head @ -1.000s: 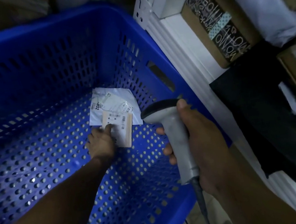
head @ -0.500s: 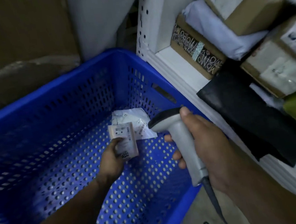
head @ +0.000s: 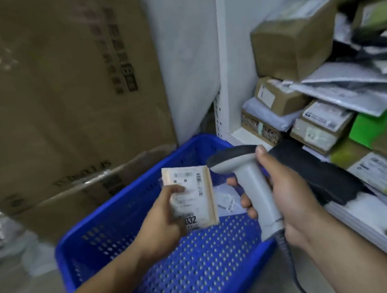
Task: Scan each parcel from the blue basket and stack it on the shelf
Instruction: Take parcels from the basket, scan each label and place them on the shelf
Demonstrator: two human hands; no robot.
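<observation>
My left hand [head: 159, 224] grips a small tan parcel [head: 194, 191] with a white barcode label, upright above the blue basket [head: 133, 219]. My right hand [head: 284, 197] is closed around the grey handheld scanner [head: 245, 176], whose dark head sits just right of the parcel's top. A white parcel [head: 226, 200] lies on the basket floor behind the scanner handle, partly hidden. The white shelf [head: 369, 240] runs along the right, packed with stacked parcels.
Large brown cardboard boxes [head: 52, 92] stand behind and left of the basket. On the shelf lie brown boxes [head: 292, 42], grey mailers [head: 355, 85], green packets [head: 369, 126] and a black mailer [head: 318, 172] overhanging the edge. The scanner's cable [head: 296, 277] hangs down at lower right.
My left hand picked the tan parcel off the basket floor and lifted it up beside the scanner head. The view tilted upward, showing more of the shelf and boxes.
</observation>
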